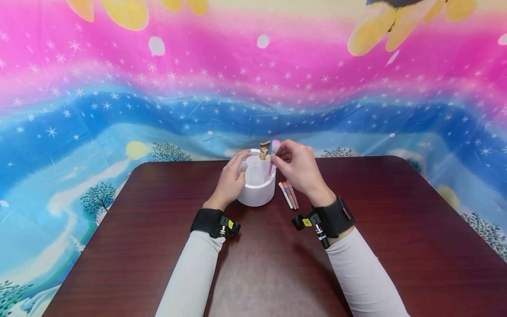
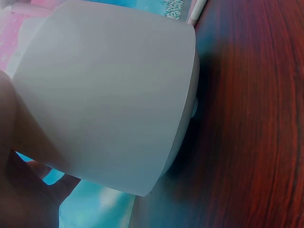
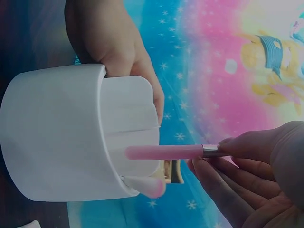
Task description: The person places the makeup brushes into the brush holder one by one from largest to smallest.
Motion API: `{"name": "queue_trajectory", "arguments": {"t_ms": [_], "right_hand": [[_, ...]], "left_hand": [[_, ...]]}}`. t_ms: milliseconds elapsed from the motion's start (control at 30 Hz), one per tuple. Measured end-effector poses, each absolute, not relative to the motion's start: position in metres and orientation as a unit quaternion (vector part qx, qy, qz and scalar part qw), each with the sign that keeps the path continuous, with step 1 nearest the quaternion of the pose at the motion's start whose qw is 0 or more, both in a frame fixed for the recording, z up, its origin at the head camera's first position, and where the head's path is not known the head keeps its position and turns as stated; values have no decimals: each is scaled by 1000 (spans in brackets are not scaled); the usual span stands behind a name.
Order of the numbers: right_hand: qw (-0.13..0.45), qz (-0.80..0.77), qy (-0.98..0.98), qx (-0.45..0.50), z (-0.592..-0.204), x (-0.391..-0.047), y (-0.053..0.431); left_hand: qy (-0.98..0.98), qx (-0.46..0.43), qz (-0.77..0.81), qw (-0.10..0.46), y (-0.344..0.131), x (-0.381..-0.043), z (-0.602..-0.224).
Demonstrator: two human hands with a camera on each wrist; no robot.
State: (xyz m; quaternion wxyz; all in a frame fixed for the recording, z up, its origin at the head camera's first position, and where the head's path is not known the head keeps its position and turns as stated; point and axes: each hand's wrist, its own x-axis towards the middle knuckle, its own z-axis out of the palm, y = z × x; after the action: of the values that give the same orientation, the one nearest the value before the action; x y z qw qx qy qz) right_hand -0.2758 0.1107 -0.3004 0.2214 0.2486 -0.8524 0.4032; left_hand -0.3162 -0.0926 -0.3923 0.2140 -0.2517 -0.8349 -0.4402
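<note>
A white round makeup brush holder (image 1: 256,196) with inner compartments stands on the table. My left hand (image 1: 229,179) grips its left side, with the thumb toward the front and the fingers at the back. In the right wrist view, my right hand (image 3: 251,175) pinches a makeup brush (image 3: 166,152) by its silver ferrule. The brush's pink handle points down into the holder's mouth, and my fingers hide its upper end. Beside it, a pale stick with a pink end (image 3: 147,185) leans out over the rim. A gold and dark item (image 1: 265,150) stands up at the back of the holder.
Several slim brushes (image 1: 289,195), one with a white handle, lie side by side on the table right of the holder. The dark reddish wooden table (image 1: 253,268) reaches back to a colourful printed cloth (image 1: 245,83) hanging behind it.
</note>
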Motion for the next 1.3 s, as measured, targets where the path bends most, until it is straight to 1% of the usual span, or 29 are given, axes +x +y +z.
{"name": "queue_trajectory", "arguments": {"t_ms": [367,600,1000,1300], "right_hand": [[182,405,-857,261,-308,-279,108],[177,393,-863,264,-309,-279,108],[221,380,-855,275,-303,-281,114],[266,356,-858,258,-295,-285,136]], "left_hand": [[-837,-252,-434,217,-92,-317,-393],[-835,-253,-437,219,-92,-317,-393],[-833,-255,-439,218,-92,-317,-392],[-834,-253,-439,217,-92,-318,-393]]}}
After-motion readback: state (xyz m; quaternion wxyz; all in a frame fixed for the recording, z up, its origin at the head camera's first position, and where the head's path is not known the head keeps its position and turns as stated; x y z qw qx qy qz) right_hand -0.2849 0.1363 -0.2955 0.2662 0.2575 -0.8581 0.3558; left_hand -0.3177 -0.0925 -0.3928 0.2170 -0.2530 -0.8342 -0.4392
